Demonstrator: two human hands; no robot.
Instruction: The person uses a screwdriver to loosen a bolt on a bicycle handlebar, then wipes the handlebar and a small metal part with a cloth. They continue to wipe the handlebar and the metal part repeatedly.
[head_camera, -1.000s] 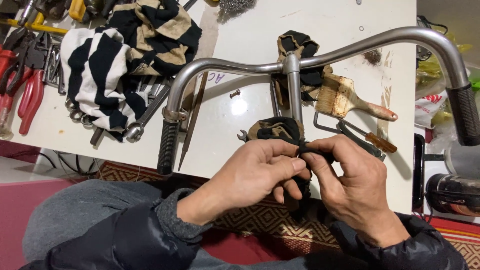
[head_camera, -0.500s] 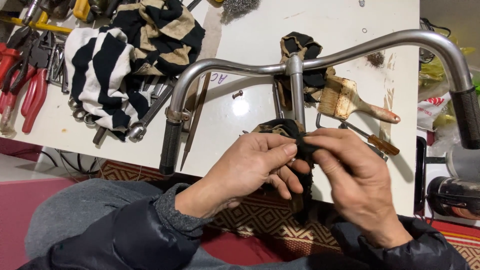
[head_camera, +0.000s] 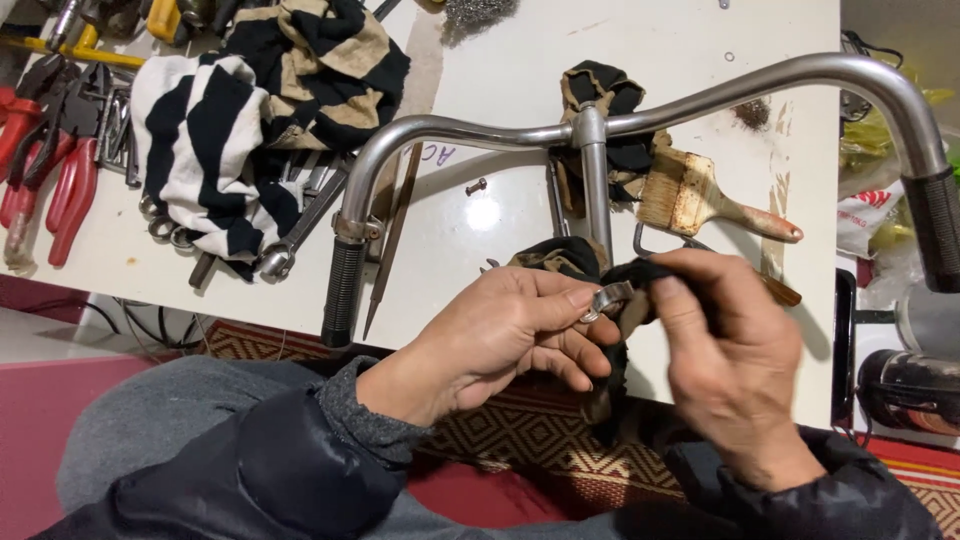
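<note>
Pinching metal ring: left hand fingers; right hand gripping dark rag; cluttered white table, patterned rug below.

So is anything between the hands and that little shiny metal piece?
Nothing on the left: the left hand pinches the small metal clamp bare. A dark rag sits between the right hand and the clamp.

A white table is seen from above. On it a shiny bicycle handlebar is laid, with a striped cloth at its left end. Red pliers are kept near the left edge. A dirty paintbrush and a small bolt are also laid there
</note>
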